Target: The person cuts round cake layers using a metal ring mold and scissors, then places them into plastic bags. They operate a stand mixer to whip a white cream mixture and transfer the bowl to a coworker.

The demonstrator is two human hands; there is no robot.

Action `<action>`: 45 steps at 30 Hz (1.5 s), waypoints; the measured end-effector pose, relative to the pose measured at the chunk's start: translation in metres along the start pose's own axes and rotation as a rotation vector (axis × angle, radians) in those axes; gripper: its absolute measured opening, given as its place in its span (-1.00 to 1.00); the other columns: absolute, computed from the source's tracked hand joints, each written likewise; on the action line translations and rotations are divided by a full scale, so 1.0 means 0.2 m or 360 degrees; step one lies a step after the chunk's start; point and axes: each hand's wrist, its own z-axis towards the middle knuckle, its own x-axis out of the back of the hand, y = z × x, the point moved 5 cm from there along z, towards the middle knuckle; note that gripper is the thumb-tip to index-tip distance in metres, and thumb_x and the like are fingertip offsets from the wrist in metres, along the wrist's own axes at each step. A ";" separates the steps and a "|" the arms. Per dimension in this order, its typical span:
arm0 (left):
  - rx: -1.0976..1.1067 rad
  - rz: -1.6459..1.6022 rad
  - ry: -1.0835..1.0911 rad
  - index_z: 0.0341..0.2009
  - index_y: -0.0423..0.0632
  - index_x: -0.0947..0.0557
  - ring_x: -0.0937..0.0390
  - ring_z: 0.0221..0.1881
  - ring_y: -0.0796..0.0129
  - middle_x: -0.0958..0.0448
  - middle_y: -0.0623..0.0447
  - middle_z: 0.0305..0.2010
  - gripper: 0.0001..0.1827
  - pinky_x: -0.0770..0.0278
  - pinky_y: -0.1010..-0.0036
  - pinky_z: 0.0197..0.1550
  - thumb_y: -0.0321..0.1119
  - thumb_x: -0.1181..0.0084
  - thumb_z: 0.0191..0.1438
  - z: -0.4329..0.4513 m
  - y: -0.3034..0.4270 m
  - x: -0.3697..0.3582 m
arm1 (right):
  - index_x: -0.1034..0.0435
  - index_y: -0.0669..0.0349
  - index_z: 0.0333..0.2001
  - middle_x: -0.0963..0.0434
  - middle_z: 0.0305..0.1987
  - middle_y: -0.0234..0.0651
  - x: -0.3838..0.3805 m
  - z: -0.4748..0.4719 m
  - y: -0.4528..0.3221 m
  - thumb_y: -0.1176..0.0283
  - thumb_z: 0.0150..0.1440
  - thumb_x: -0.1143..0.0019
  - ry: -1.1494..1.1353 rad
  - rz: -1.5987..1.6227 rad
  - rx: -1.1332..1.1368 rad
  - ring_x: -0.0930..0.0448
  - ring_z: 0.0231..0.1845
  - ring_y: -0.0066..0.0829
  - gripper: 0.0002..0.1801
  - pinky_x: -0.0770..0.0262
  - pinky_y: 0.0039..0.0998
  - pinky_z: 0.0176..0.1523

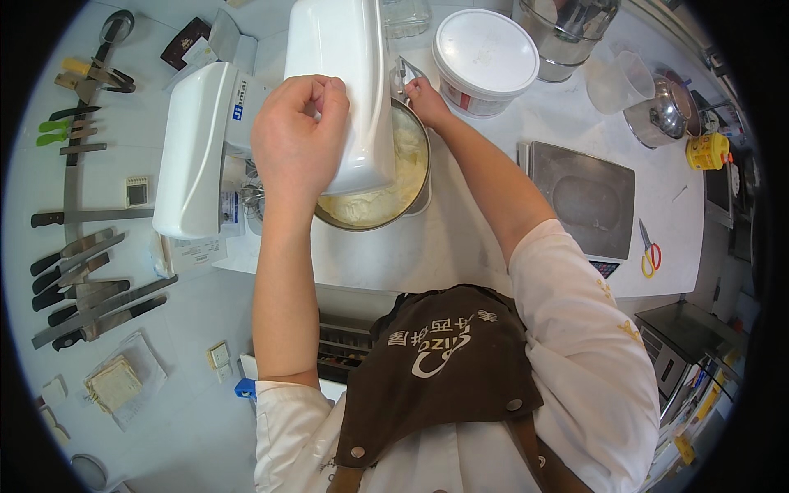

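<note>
In front of me stands a white stand mixer (345,92), its head over a steel mixing bowl (428,175). Pale yellow, creamy mixture (370,206) fills much of the bowl and clings to its wall. My left hand (299,132) is curled at the left side of the mixer head; what its fingers touch is hidden. At the bowl's far right rim, my right hand (426,103) has its fingers closed around a metal handle (405,73). The mixer head hides the beater and part of the bowl.
Left of my left arm is a second white mixer (191,154) with a wire whisk (251,194). A lidded white tub (486,55) stands beyond my right hand. Rightward are a kitchen scale (582,197), scissors (649,252) and a plastic jug (619,83). Several knives (92,283) hang on the left wall.
</note>
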 end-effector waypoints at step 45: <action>-0.0412 -0.0163 0.0384 -0.15 -0.23 -0.74 -0.61 -0.23 0.35 -0.73 -0.01 -0.24 -0.74 -0.54 0.46 -0.13 -0.33 -0.08 0.32 0.39 0.09 0.20 | -0.45 0.13 0.36 -0.51 0.31 -0.19 0.20 -0.41 -0.22 0.27 0.38 -0.09 -0.0254 0.0037 0.0632 -0.58 0.21 -0.34 -0.50 -0.50 -0.36 0.27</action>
